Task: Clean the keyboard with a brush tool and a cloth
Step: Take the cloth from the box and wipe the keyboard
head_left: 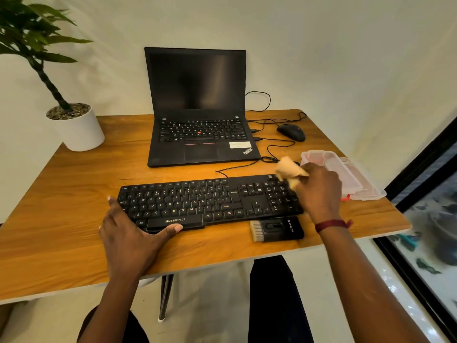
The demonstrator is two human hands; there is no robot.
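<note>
Right grip (319, 191): is clutching the cloth (290, 170), wiping the right end of the keyboard (210, 201).
Left grip (128, 233): released, is steadying its near-left edge.
Brush tool (275, 229): is lying on the surface (74, 219).
Progress: cloth stage seemingly underway.

"ZEBRONICS" in white on keyboard (210, 199) lower front edge, "ThinkPad" on laptop (197, 107) palm rest corner, brush tool (278, 229) logo illegible

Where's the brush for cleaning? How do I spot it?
Look at the wooden table, then the long black keyboard near its front edge. The brush tool lies just in front of the keyboard's right end: a small flat black block with pale bristles on its left side.
</note>
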